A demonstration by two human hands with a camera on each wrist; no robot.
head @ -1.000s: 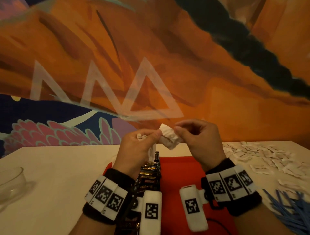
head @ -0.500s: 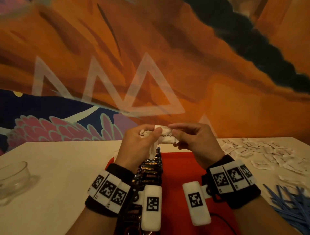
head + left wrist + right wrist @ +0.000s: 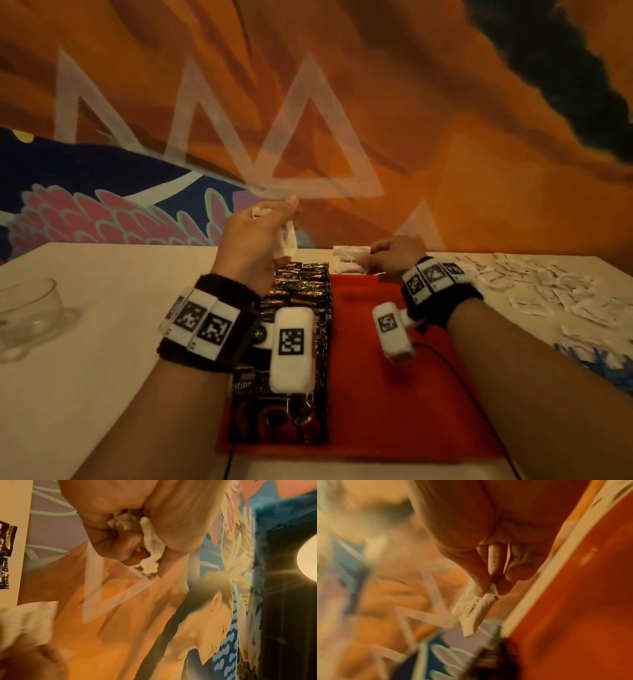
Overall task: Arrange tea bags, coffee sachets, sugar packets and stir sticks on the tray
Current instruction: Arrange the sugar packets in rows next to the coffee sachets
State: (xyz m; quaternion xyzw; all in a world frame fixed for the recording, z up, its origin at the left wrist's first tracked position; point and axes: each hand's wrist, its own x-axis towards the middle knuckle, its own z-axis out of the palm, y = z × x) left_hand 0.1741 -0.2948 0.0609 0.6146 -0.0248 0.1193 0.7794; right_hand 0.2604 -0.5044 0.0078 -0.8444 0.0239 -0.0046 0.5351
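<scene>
Left hand [image 3: 255, 240] clutches crumpled white paper packets [image 3: 150, 545], wad clear only from left wrist; right hand [image 3: 394, 255] pinches white sugar packet [image 3: 473, 609] at red tray [image 3: 394, 394] far edge.

Head view: above and behind both forearms, facing forward and down over the red tray [image 3: 404, 394] toward the painted wall [image 3: 445, 137]. Left wrist view: rolled sideways, very near the curled fingers – same wall behind. Right wrist view: close along the fingers, blurred; shares the tray's far edge with the head view.
</scene>
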